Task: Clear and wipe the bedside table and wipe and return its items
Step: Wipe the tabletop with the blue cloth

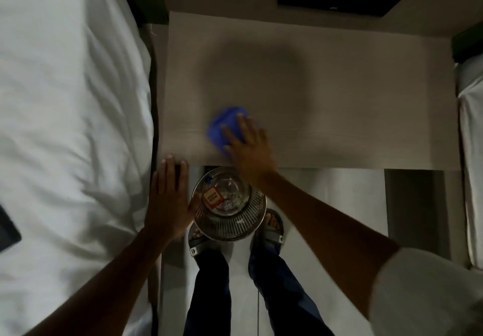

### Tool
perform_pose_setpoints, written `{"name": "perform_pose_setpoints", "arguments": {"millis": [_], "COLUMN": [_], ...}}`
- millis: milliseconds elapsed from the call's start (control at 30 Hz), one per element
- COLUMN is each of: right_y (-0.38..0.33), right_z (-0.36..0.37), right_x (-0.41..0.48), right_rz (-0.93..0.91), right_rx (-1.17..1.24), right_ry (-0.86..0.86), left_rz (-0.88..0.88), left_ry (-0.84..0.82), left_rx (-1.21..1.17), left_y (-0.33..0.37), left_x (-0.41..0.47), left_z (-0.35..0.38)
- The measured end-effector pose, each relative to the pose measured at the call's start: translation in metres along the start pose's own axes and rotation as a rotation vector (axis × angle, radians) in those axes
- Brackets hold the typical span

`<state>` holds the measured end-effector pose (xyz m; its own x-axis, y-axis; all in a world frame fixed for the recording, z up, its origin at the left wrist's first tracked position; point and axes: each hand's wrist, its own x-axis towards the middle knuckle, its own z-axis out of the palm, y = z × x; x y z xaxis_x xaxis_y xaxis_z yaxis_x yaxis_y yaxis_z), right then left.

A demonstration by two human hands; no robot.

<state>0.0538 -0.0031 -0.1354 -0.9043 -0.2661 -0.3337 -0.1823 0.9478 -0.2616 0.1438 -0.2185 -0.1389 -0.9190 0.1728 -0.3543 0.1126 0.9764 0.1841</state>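
Head view, looking straight down. The bedside table (339, 95) stands between two beds with white bedding; its pale wood-grain top carries only a cloth and one hand.

The right hand (248, 147) lies palm down, fingers spread flat, pressing a blue cloth (222, 124) onto the tabletop close to the near edge, left of centre. The cloth is bunched and shows beyond the fingertips and to their left; both cloth and hand are slightly blurred. The hand presses the cloth rather than closing around it.

The left hand (168, 200) is open, fingers straight and together, holding nothing. Its fingertips touch the near-left corner of the table, just beside the left bed (65, 100).

A round metal waste bin (230, 218) with a slotted wall stands on the floor just below the table's near edge, between the two forearms. It holds clear plastic wrapping and a red-and-white packet (212, 197). The person's sandalled feet (271, 226) flank the bin.

A dark flat object (7, 228) lies on the left bed at the frame edge; what it is cannot be told.
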Motion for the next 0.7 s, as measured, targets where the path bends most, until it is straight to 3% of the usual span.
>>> {"name": "perform_pose_setpoints", "arguments": {"millis": [200,267,367,467,600,700], "right_y": [0.16,0.19,0.203,0.164,0.059,-0.026], "right_z": [-0.033,-0.049,-0.058,-0.05,-0.032,-0.019], "right_x": [-0.061,-0.064,-0.055,-0.036,0.006,0.017], "right_rz": [0.612,0.817,0.982,0.843,0.447,0.013], "right_rx": [0.075,0.105,0.162,0.114,0.055,-0.01], "right_ry": [0.176,0.228,0.168,0.141,0.112,0.053], "left_rz": [0.03,0.021,0.017,-0.003,-0.043,-0.1], "left_ry": [-0.032,-0.043,-0.055,-0.07,-0.062,0.141], "left_rx": [0.007,-0.005,-0.018,-0.067,-0.134,-0.394], "left_y": [-0.002,-0.001,-0.004,-0.006,-0.006,0.009], "left_x": [0.0,0.0,-0.001,-0.005,-0.009,-0.021], "left_z": [-0.001,-0.004,-0.006,-0.006,-0.012,-0.038]}}
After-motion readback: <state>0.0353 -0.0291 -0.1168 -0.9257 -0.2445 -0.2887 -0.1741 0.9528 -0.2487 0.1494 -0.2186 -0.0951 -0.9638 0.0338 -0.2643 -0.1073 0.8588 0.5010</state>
